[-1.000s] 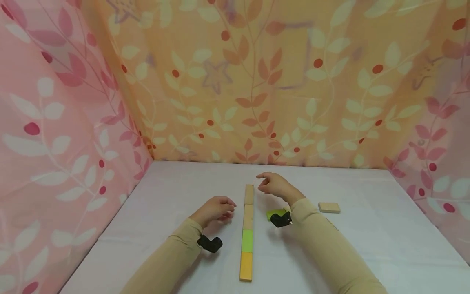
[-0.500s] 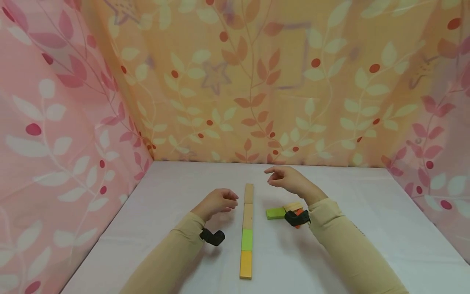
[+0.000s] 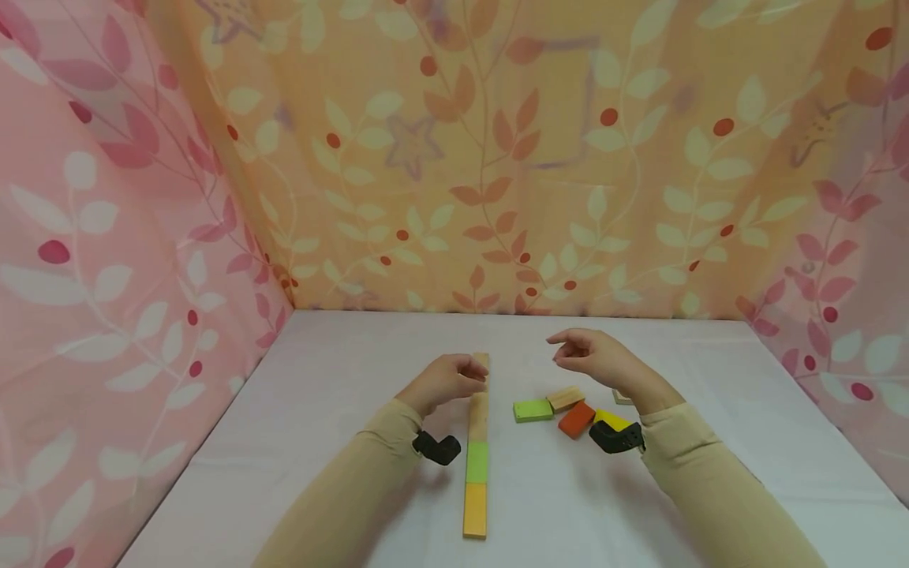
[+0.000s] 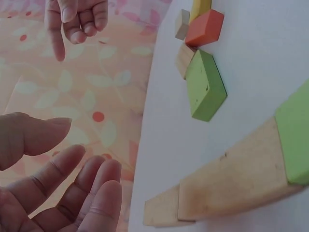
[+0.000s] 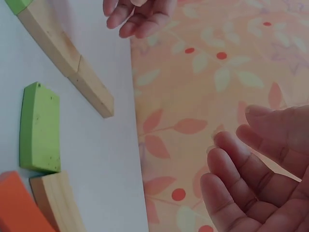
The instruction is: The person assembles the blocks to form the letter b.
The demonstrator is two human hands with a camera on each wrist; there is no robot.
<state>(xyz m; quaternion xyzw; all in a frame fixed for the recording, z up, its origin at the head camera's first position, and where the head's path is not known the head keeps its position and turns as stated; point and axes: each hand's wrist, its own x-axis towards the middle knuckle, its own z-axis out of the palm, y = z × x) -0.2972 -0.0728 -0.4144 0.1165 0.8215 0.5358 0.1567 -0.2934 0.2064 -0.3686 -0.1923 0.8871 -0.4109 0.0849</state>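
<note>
Head view: the row lies on the white table, running away from me, and consists of a gold block, a green block, a near wooden block and a far wooden block. The left hand hangs over the last two, partly hiding them; the right hand hangs to the right of the row. Five blocks lie loose on that side: a loose green block, a loose wooden block, a red block, a yellow block half covered by the right wrist camera, and a pale block behind the right wrist. Left wrist view: the left hand's fingers are loosely bent, the thumb well apart from them, nothing held; I see the wooden blocks end to end, clear of the fingers. Right wrist view: the right hand is likewise relaxed and empty, apart from every block; the row's far end has nothing joined beyond it. I judge the four-block row to be the part done, neatly aligned, and the five loose blocks the part left over; whether these belong in it, I cannot tell.
</note>
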